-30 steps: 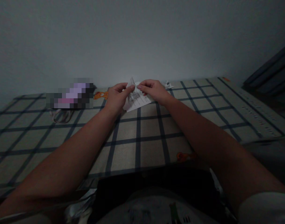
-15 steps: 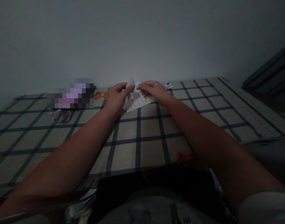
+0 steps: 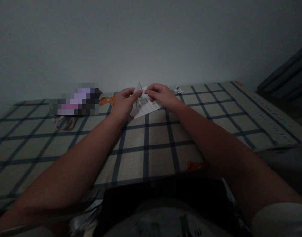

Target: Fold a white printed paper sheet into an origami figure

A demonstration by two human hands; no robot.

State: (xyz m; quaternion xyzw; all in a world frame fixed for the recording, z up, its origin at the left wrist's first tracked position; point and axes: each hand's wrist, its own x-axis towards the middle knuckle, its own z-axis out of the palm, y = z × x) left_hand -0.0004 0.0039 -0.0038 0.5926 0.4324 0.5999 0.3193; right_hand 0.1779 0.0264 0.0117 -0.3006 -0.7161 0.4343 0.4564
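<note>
My left hand pinches a thin, pale pointed piece, which looks like folded paper, between thumb and fingers. Its tip stands up above the thumb. Close on the right, my right hand has thumb and forefinger pressed together beside that piece; what they grip is too small and dark to make out. Below both hands a white printed sheet lies flat on the checked cloth, partly covered by the fingers.
A crumpled or folded white paper lies right of my right hand. A pixelated purple and dark item with a looped strap or cord is at left. The checked tablecloth reaches the grey wall behind.
My right hand has shifted slightly left and its fingers have curled differently, with fingertips nearer my left thumb. My left hand and the sheet stay nearly in place.
</note>
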